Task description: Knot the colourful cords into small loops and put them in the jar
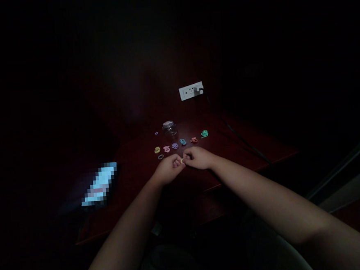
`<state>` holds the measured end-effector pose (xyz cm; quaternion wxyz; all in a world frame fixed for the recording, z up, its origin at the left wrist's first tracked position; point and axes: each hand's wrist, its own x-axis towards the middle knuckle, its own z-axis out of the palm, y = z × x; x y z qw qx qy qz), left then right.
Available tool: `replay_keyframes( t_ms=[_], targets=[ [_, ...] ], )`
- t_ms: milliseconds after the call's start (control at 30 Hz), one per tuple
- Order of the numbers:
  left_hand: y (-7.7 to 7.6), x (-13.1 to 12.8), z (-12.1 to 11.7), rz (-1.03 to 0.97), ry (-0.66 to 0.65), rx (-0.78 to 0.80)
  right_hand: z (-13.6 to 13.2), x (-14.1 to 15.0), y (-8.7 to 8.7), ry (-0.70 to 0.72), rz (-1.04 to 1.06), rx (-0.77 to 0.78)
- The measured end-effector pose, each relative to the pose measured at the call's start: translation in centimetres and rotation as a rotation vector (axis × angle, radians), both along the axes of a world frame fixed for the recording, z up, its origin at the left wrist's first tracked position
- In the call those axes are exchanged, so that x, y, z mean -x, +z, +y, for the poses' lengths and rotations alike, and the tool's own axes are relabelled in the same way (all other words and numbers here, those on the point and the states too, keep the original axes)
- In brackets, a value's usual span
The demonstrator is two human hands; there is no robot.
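Note:
My left hand (170,168) and my right hand (197,157) meet over the table, fingers pinched together on a small pale yellow hair tie (182,161). Most of that tie is hidden by the fingertips. Beyond my hands lies a row of hair ties grouped by colour: a yellow bunch (157,150), a pink bunch (166,149), a purple bunch (175,146), a blue bunch (183,141), an orange bunch (194,140) and a green bunch (204,133). One greyish tie (160,157) lies alone near my left hand.
Behind the row stands a clear lidded jar (169,129), with a lone purple ring (156,133) left of it. A lit, pixelated screen (100,185) is on the dark red table's left. A wall socket (187,92) holds a plug, and a black cable (242,137) crosses the right side.

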<state>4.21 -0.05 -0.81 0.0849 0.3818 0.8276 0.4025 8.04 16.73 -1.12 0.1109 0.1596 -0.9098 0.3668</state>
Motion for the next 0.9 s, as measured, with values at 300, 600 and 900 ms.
replay_keyframes(
  t_ms=[300, 600, 900],
  targets=[
    [0.2, -0.4, 0.1, 0.041, -0.032, 0.096, -0.2, -0.9, 0.6, -0.018, 0.060, -0.190],
    [0.3, -0.1, 0.1, 0.044, -0.024, 0.123, -0.4, -1.1, 0.7, -0.056, 0.071, -0.232],
    [0.2, -0.1, 0.2, -0.009, -0.018, 0.047, -0.4, -0.9, 0.6, -0.068, 0.064, -0.117]
  ],
)
